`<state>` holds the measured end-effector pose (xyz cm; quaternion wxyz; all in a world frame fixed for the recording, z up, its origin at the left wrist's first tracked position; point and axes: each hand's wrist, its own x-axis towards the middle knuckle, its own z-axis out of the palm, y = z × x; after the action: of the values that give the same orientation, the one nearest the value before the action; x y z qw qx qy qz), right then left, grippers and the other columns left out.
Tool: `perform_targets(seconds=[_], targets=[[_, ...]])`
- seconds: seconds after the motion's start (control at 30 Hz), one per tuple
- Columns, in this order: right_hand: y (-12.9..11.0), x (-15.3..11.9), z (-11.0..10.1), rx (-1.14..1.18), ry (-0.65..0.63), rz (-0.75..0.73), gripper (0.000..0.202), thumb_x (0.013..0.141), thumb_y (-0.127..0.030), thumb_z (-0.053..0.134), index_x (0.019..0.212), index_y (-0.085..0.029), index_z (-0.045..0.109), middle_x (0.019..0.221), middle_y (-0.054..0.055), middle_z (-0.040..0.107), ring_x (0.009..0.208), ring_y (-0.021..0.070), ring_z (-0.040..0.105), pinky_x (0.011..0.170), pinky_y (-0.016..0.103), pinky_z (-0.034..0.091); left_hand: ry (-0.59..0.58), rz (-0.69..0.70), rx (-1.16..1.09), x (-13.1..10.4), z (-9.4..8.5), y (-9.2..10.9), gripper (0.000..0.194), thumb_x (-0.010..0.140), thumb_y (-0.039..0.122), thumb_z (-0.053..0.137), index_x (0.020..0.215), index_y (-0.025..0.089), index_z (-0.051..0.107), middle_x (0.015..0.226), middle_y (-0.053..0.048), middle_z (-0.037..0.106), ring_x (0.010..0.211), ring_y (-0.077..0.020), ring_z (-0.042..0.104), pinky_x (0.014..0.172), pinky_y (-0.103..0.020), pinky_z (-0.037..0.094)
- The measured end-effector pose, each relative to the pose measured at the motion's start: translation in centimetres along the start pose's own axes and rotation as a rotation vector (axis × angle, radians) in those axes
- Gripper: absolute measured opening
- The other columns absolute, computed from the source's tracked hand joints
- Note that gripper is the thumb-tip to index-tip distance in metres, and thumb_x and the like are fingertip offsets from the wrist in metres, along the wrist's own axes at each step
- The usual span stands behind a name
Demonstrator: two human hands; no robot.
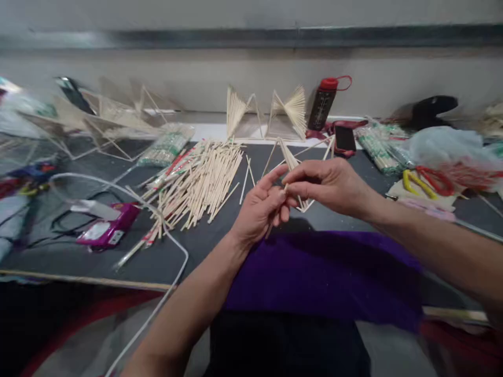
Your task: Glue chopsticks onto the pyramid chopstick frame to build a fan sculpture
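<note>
My left hand (pixel 267 207) is curled round a thin wooden stick (pixel 269 231), whose lower end pokes out beneath the fingers. At the stick's upper end, the thumb and fingertips of my right hand (pixel 328 184) pinch together beside my left thumb. Just behind both hands stands a stick frame (pixel 288 156) with fanned sticks, partly hidden by my fingers. To the left lies a large loose pile of wooden sticks (pixel 208 180). Two loose sticks (pixel 245 180) rest apart between that pile and the frame.
Two fanned stick models (pixel 238 112) stand by the wall, near a dark bottle (pixel 323 104) with a red cap. A phone (pixel 345 139), wrapped stick packs (pixel 167 145) and yellow-handled pliers (pixel 418 183) lie around. A white cord (pixel 178 246) crosses the left side; purple cloth (pixel 322 277) covers the front edge.
</note>
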<state>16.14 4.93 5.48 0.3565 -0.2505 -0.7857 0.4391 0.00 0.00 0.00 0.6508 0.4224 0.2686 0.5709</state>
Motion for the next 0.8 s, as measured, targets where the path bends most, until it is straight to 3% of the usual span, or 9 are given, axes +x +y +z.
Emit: perform_targets(seconds=[0.1,0.2,0.3,0.4,0.53,0.6,0.67,0.8], targets=[[-0.1,0.1,0.7,0.084,-0.042,0.028,0.009,0.082,-0.020,0.064,0.075,-0.015,0.066,0.060,-0.001,0.062,0.055,0.0093,0.058,0.051,0.022,0.044,0.004,0.014,0.000,0.1,0.0,-0.1,0.062,0.077,0.031,0.073,0.133,0.018,0.050,0.070,0.000,0.069,0.044,-0.0066,0.056,0.035,-0.014,0.034],[-0.6,0.5,-0.1,0.067,0.058,0.024,0.010,0.080,-0.020,0.067,0.071,-0.016,0.065,0.058,-0.002,0.060,0.051,0.0077,0.054,0.049,0.021,0.042,-0.012,0.018,0.030,0.0,0.1,0.0,0.053,0.079,0.032,0.071,0.128,0.019,0.055,0.070,0.000,0.069,0.044,-0.0066,0.056,0.035,-0.015,0.034],[-0.8,0.8,-3.3,0.043,0.297,0.004,0.008,0.079,-0.021,0.070,0.073,-0.017,0.066,0.058,-0.001,0.060,0.049,0.0068,0.050,0.044,0.021,0.036,-0.017,0.002,0.084,-0.1,-0.1,0.2,0.039,0.081,0.031,0.069,0.118,0.019,0.061,0.070,-0.001,0.070,0.042,-0.0058,0.055,0.034,-0.015,0.032],[0.3,0.7,-7.8,0.226,0.443,0.067,0.012,0.082,-0.022,0.067,0.072,-0.019,0.062,0.062,0.000,0.062,0.050,0.0061,0.046,0.043,0.021,0.033,0.041,-0.032,0.160,0.2,-0.7,0.3,0.033,0.080,0.028,0.069,0.110,0.017,0.064,0.068,-0.001,0.069,0.043,-0.0058,0.055,0.035,-0.015,0.033],[4.1,-0.1,-11.8,0.633,0.613,0.279,0.025,0.090,-0.024,0.054,0.066,-0.019,0.052,0.059,-0.002,0.056,0.045,0.0033,0.044,0.037,0.015,0.028,0.316,-0.008,0.222,1.9,-2.0,0.1,0.028,0.073,0.021,0.072,0.099,0.015,0.065,0.080,-0.003,0.070,0.061,-0.0087,0.063,0.046,-0.016,0.043],[6.5,-0.4,-12.2,0.749,0.728,0.402,0.027,0.093,-0.025,0.047,0.067,-0.019,0.048,0.060,-0.002,0.058,0.044,0.0031,0.046,0.034,0.012,0.028,0.409,0.000,0.215,3.2,-2.4,0.0,0.028,0.072,0.021,0.073,0.098,0.015,0.064,0.091,-0.005,0.070,0.076,-0.0117,0.066,0.057,-0.019,0.049],[8.7,-0.5,-11.7,0.793,0.816,0.497,0.028,0.095,-0.023,0.040,0.068,-0.018,0.044,0.065,0.001,0.064,0.042,0.0027,0.046,0.032,0.010,0.027,0.431,-0.010,0.210,4.4,-2.5,0.0,0.028,0.073,0.022,0.073,0.097,0.016,0.063,0.097,-0.006,0.068,0.085,-0.0141,0.066,0.065,-0.023,0.051],[11.8,-0.2,-9.7,0.776,0.844,0.592,0.023,0.094,-0.018,0.034,0.073,-0.018,0.042,0.068,0.006,0.068,0.038,0.0037,0.047,0.029,0.009,0.023,0.438,0.001,0.237,6.1,-2.5,-0.2,0.023,0.074,0.026,0.072,0.093,0.017,0.061,0.093,-0.005,0.067,0.086,-0.0147,0.064,0.068,-0.025,0.049]])
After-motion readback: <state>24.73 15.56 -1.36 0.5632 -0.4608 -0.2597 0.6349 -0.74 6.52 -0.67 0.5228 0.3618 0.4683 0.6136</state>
